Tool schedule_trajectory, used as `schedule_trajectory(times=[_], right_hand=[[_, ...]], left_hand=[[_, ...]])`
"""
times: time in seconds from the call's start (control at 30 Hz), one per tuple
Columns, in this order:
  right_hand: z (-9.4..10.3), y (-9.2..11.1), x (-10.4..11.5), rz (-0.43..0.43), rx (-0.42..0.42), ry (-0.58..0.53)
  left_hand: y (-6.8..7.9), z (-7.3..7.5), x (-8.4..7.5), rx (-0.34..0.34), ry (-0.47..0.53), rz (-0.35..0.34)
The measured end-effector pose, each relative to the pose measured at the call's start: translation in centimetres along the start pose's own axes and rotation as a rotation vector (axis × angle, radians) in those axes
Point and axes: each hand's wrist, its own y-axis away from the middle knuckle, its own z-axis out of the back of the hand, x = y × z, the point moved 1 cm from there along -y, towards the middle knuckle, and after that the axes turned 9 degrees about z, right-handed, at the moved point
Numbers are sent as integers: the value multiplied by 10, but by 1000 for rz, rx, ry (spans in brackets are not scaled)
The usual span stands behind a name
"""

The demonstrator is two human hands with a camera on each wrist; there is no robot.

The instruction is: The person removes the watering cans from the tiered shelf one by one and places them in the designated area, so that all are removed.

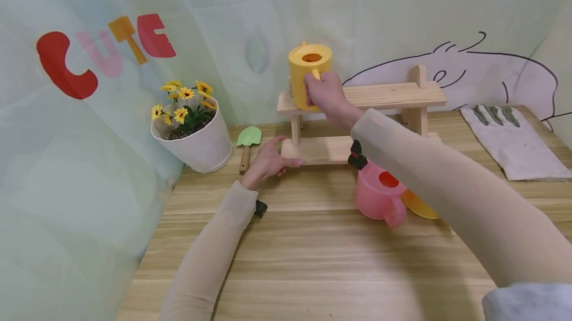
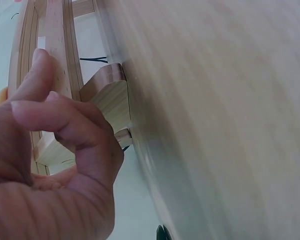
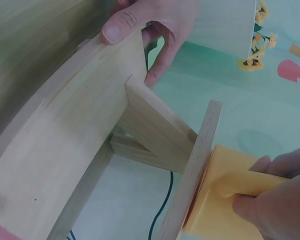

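Observation:
My right hand (image 1: 328,93) grips the handle of a yellow watering can (image 1: 297,75), which stands upright at the left end of the upper board of a two-tier wooden shelf (image 1: 393,93). In the right wrist view the can's base (image 3: 210,205) meets the upper board, fingers curled round the handle. My left hand (image 1: 269,159) holds the left end of the lower board, thumb (image 3: 121,29) along its front and fingers round the end. In the left wrist view the fingers (image 2: 87,132) are bent by the shelf's foot.
A pink watering can (image 1: 375,194) stands on the table before the shelf, partly hiding another yellow item (image 1: 420,205) under my right forearm. At left are a white pot (image 1: 203,144) of yellow flowers and a green trowel (image 1: 249,137). Gloves (image 1: 514,144) lie right.

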Motion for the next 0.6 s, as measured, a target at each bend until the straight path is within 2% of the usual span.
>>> schedule_trajectory(times=[0.33,0.6], right_hand=[[3,3,-1,21,-32,17],[4,11,0,43,-13,24]], left_hand=[[1,1,0,8,-11,2],[1,0,1,14,10,-4]])
